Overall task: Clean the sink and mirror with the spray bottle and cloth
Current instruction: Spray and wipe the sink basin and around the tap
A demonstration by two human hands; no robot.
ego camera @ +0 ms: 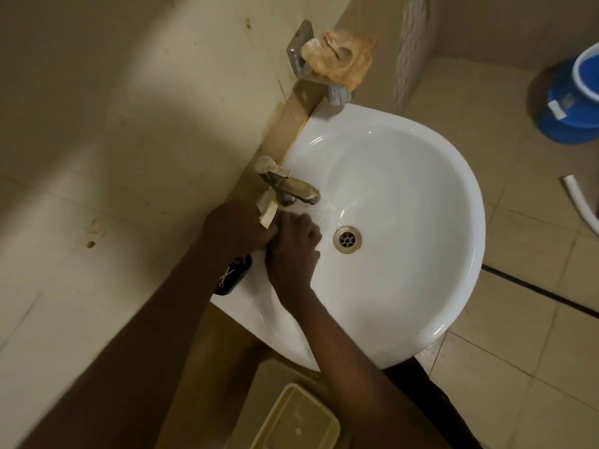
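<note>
Left grip (238,226) pinching pale bar (269,213); right grip (293,244) curled, contents unclear | sink (405,176)

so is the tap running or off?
Running, it seems: a thin stream of water falls from the metal tap's spout into the white ceramic sink beside both hands.
</note>
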